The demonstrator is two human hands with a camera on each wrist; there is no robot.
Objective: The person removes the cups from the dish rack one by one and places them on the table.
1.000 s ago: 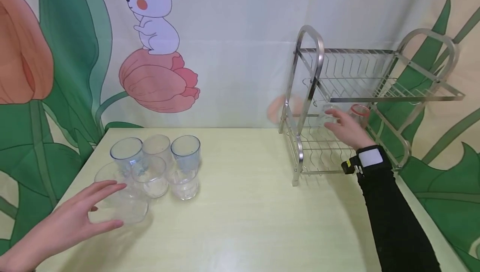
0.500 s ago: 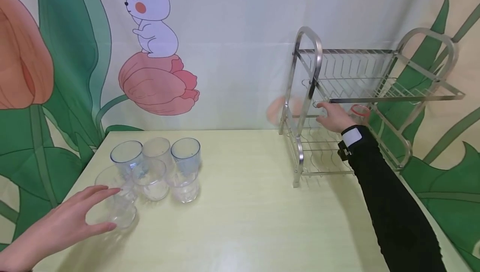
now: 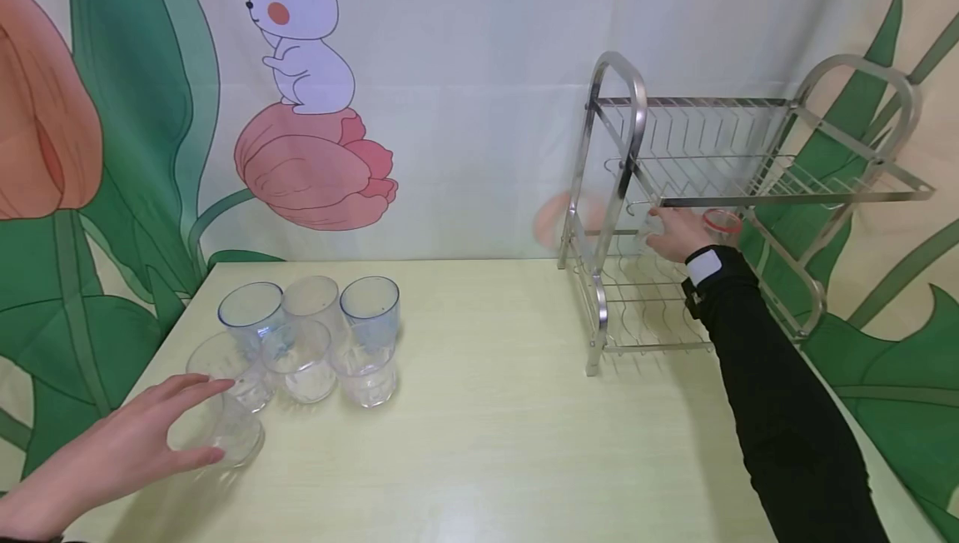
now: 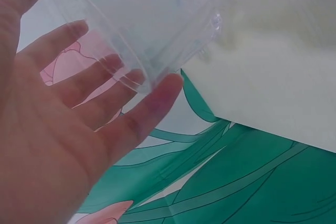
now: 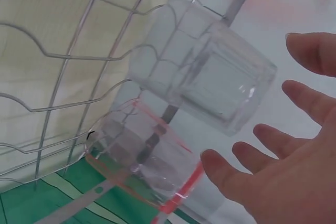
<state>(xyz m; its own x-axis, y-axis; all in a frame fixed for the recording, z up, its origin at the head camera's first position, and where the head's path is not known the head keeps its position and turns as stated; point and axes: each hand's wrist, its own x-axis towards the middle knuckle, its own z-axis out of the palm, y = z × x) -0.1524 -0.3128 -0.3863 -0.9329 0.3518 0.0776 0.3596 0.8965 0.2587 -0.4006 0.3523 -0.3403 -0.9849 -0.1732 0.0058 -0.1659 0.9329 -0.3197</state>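
On the left of the table, my left hand point(image 3: 142, 430) spans a clear glass point(image 3: 238, 440), thumb on the near side and fingers on the far side. The left wrist view has this glass point(image 4: 152, 24) between thumb and fingers, some fingers showing through its wall. At the rack, my right hand point(image 3: 678, 233) reaches under the upper shelf. In the right wrist view, its spread fingers stand apart from a clear glass point(image 5: 220, 85) resting upside down on the lower wires, thick squarish base upward. Beside that glass, under the little finger, is a red-rimmed glass point(image 5: 144, 156).
Several more glasses, clear point(image 3: 303, 372) and bluish point(image 3: 372, 310), stand close together beyond my left hand. A two-tier metal dish rack point(image 3: 599, 310) stands at the right; its upper shelf point(image 3: 794, 200) overhangs my right hand. A printed cloth point(image 3: 464, 110) hangs behind the table point(image 3: 479, 435).
My left hand and its glass have shifted slightly left and nearer to me. My right hand has moved deeper under the upper shelf, first leftward, then a little back right.
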